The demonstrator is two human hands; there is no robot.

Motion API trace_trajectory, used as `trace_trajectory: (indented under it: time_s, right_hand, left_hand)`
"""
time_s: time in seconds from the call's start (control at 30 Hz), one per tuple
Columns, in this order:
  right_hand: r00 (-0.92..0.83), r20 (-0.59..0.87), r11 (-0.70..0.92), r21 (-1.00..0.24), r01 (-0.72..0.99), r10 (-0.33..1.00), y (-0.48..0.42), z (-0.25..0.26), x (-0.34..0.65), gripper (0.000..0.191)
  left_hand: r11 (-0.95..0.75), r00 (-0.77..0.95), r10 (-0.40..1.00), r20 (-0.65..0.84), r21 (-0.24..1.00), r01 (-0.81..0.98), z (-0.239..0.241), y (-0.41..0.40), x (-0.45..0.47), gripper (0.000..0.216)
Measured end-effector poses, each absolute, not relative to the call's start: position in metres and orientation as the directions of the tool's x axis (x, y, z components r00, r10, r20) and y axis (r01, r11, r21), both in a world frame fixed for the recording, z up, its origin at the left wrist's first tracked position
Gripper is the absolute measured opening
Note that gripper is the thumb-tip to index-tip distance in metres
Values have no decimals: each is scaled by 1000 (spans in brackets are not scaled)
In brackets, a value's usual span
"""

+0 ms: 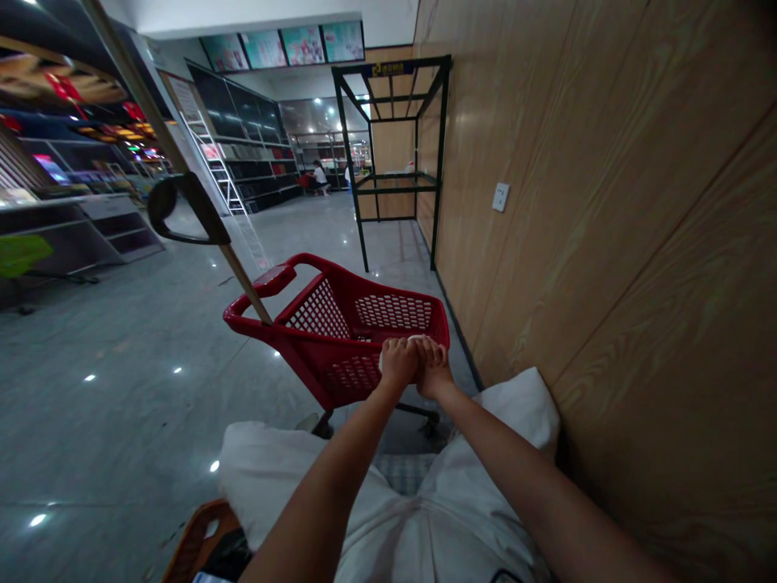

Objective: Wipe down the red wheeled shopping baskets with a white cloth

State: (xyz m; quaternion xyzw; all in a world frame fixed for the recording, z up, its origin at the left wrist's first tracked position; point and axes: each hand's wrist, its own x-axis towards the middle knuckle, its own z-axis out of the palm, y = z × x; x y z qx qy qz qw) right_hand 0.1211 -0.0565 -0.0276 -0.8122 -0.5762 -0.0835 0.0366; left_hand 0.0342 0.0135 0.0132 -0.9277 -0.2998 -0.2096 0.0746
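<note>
My left hand (399, 362) and my right hand (432, 368) are side by side at the near end of a red plastic shopping cart (309, 364). Their fingers are curled closed around a white, cloth-like piece (416, 338), mostly hidden by the hands and apparently pressed against the basket's rim. The cart has perforated walls and dark wheels below. A wooden pole (137, 81) slants up from the cart's handle end, and a black loop-shaped grip (189, 212) shows along it.
A wood-panelled wall (583, 210) with a socket (501, 197) runs close on my right. Ahead stands a black metal frame (397, 185). An orange plastic basket (203, 538) is at my lower left. Far off are a ladder (212, 162), shelves (248, 158) and a crouched or seated person (320, 176).
</note>
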Motion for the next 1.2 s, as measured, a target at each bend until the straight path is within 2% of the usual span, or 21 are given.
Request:
trace_trajectory:
  time_s: [0.1,0.27,0.33,0.43,0.67,0.77,0.9,1.03,1.2]
  right_hand:
    - [282,164,-294,51,955,945,-60,-25,129,93]
    - [286,161,-295,37,955,945,-56,-26,127,94]
    - [310,162,-319,33,947,937,-51,-28,122,98]
    - [357,180,-369,37,928,916,-45,-32,115,104]
    - [333,182,-344,35,938,925,-48,-34,120,107]
    - [293,162,-305,58,951,942,-53,-32,126,101]
    - [266,197,-285,73,956,944,-55,-34,131,92]
    - [278,214,-297,60,953,936,-52,-38,132,91]
    - [350,213,-352,-28,935,912,-35,-30,102,97]
  left_hand:
    - [-871,821,405,403,-101,480,22,38,2,23]
    - [-795,784,406,470,-242,557,54,101,-98,22]
    - [-754,729,431,532,-230,615,62,112,-118,23]
    - [-707,628,494,601,-143,693,58,102,-106,22]
    - [-789,691,532,490,-9,614,16,30,15,22]
    - [-833,762,486,428,-38,553,15,26,24,23]
    - [-871,834,373,407,-155,466,35,66,-36,21]
    - [-781,784,409,467,-264,565,64,115,-120,18]
    - [-707,675,491,551,-201,678,70,119,-129,19]
